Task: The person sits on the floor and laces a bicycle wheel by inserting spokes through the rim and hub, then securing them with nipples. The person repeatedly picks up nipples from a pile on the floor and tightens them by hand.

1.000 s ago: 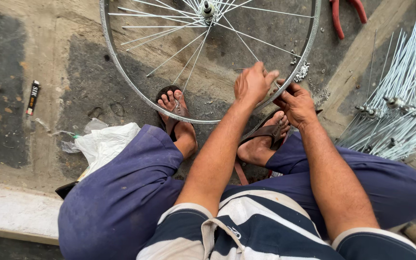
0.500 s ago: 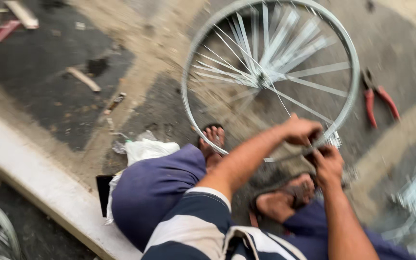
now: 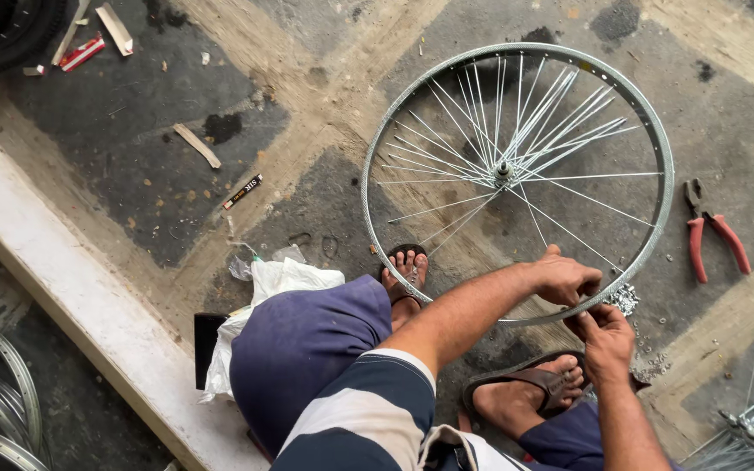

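Now the left hand (image 3: 566, 277) clamps the wheel rim (image 3: 384, 144) flat on the floor for steadiness, while the right hand (image 3: 606, 332) pinches, apparently, a spoke nipple beneath it.

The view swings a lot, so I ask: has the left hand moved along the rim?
No. The left hand still holds the wheel rim, just above the sandalled right foot, as before; only the camera turned.
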